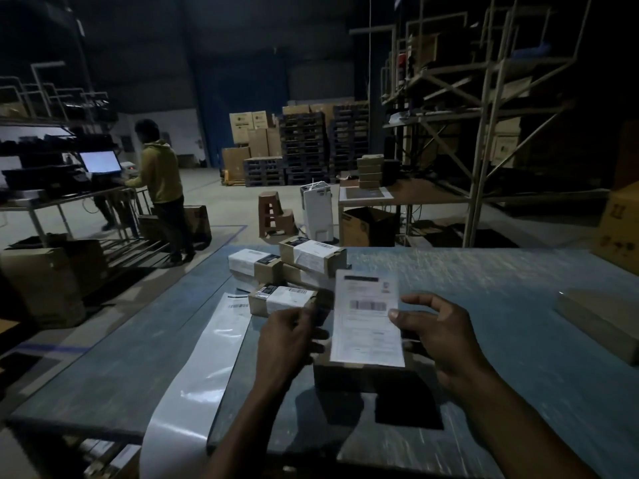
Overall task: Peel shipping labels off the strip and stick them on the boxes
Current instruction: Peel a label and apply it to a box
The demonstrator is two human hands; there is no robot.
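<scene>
A white shipping label [366, 319] with a barcode stands upright over a brown box [359, 376] near the front of the table. My right hand [435, 330] pinches the label's right edge with the thumb on its face. My left hand [290, 337] holds the box's left side, fingers curled at the label's left edge. The glossy label strip [204, 361] lies to the left and hangs over the table's front edge. Several labelled boxes [283, 299] are piled behind.
The grey-blue table [501, 340] carries a flat brown box [598, 319] at the right edge and a large carton [619, 229] at far right. A person [162, 188] stands at a workstation far left. Racks, pallets and cartons fill the background.
</scene>
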